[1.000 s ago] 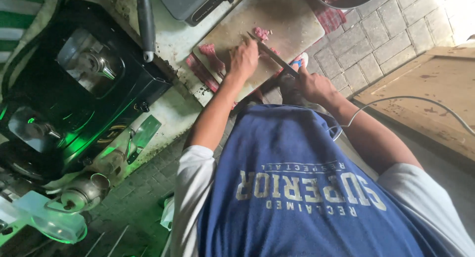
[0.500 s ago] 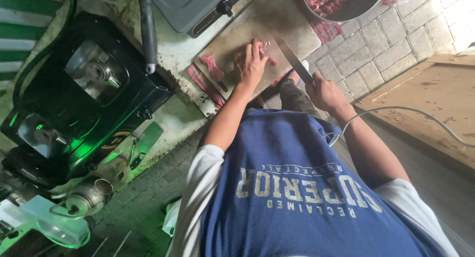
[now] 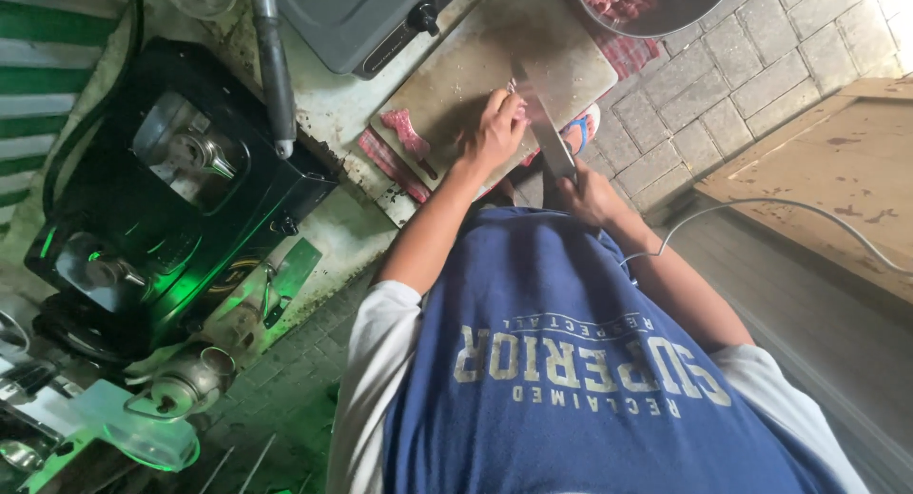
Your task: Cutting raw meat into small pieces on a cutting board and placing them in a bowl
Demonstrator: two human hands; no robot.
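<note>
My left hand (image 3: 495, 131) rests with curled fingers on a pale, worn cutting board (image 3: 466, 71), pressing a small piece of raw red meat that it mostly hides. My right hand (image 3: 587, 195) grips the handle of a large knife (image 3: 540, 123). The blade points away from me and sits right beside the left fingers. A separate strip of raw meat (image 3: 409, 133) lies on the board to the left of my left hand. My blue shirt fills the lower part of the view.
A metal bowl of chopped red meat (image 3: 647, 0) sits beyond the board at top right. A grey appliance (image 3: 361, 19) stands at the back, a black machine with green lights (image 3: 171, 199) to the left, a wooden slab (image 3: 827, 171) and a thin cable (image 3: 761, 207) to the right.
The knife has swung from lying slanted between my hands to pointing away beside my left fingers. My left hand has shifted slightly on the board.
</note>
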